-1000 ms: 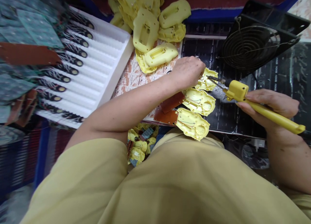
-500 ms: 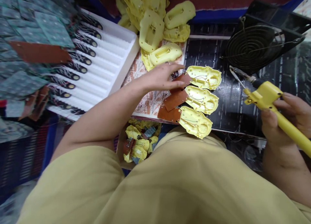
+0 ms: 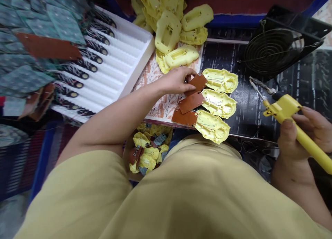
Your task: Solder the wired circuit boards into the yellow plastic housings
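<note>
My left hand (image 3: 179,80) pinches the left end of the farthest brown circuit board (image 3: 198,82), with the thumb on top. That board overlaps the edge of a yellow plastic shell half (image 3: 220,80), and thin wires run between them. Nearer to me are a middle board (image 3: 190,102) beside its shell half (image 3: 220,103) and a nearest board (image 3: 183,117) beside another shell half (image 3: 213,126). My right hand (image 3: 303,135) is closed around the handle of a yellow soldering gun (image 3: 287,107). Its tip points up and left, above the black mat, apart from the shells.
A black fan (image 3: 275,47) stands at the back right. Yellow shell pieces (image 3: 168,31) are piled at the back. On the left, a white foam tray (image 3: 127,55) bears wired speakers beside stacked green boards (image 3: 64,24). A box of yellow parts (image 3: 147,152) sits below the table edge.
My left hand's fingers have closed on the end of the farthest board, which now lies flatter against its shell. The right hand still holds the soldering gun in about the same place.
</note>
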The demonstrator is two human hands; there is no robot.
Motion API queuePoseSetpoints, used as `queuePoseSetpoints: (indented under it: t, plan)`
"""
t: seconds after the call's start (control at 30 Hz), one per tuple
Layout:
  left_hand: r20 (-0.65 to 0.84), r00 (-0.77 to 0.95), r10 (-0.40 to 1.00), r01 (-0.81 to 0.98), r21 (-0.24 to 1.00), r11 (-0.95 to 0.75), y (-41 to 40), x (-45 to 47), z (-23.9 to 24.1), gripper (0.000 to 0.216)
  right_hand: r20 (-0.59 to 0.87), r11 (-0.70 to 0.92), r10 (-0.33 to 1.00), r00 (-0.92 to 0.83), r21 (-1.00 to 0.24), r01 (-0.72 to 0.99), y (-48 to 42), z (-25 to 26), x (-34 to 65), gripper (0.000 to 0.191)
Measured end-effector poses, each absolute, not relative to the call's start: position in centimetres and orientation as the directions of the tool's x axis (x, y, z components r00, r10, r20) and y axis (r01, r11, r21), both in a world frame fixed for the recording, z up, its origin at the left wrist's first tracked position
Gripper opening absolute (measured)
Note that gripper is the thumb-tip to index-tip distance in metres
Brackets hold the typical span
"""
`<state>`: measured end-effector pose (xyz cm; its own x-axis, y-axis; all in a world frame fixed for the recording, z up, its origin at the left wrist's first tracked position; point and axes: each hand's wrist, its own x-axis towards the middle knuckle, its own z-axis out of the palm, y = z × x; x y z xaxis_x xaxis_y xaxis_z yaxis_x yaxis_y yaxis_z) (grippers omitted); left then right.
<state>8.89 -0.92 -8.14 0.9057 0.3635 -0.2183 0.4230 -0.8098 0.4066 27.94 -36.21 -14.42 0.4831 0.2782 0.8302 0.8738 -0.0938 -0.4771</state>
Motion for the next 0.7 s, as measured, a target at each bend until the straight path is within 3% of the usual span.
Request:
queuePoseSetpoints:
  t: [0.17, 0.23, 0.3, 0.37, 0.47, 0.53, 0.7]
  plan:
    - [-0.065, 0.934, 0.351, 0.349, 0.380, -0.857, -2.2, 8.1, -6.5, 0.036, 0.856, -0.105, 0.253, 0.450, -0.439, 0.893, -36.3, -14.3, 27.8, 0.045]
    - [-0.095, 0.956, 0.278, 0.293, 0.360, -0.886, -3.2, 6.9, -6.2, 0.039, 0.858, -0.165, 0.224, 0.463, -0.435, 0.885, -36.3, -14.1, 27.6, 0.045]
    - [-0.190, 0.969, 0.160, 0.220, 0.357, -0.908, -4.0, 5.3, -6.3, 0.053, 0.858, -0.243, 0.182, 0.481, -0.435, 0.867, -36.3, -13.9, 27.3, 0.047]
    - [-0.271, 0.961, 0.054, 0.153, 0.357, -0.922, -4.8, 3.7, -6.6, 0.081, 0.861, -0.274, 0.154, 0.484, -0.433, 0.858, -36.1, -13.8, 27.1, 0.050]
    - [-0.302, 0.953, 0.004, 0.109, 0.330, -0.938, -5.5, 2.4, -7.2, 0.110, 0.887, -0.194, 0.138, 0.440, -0.412, 0.890, -35.7, -14.1, 27.4, 0.048]
    - [-0.293, 0.956, 0.014, 0.115, 0.329, -0.937, -5.5, 2.7, -7.5, 0.109, 0.896, -0.141, 0.144, 0.420, -0.401, 0.905, -35.5, -14.2, 27.7, 0.044]
    - [-0.314, 0.948, 0.054, 0.168, 0.349, -0.922, -5.1, 5.2, -6.6, 0.078, 0.897, -0.092, 0.154, 0.414, -0.404, 0.910, -35.9, -14.4, 28.8, 0.042]
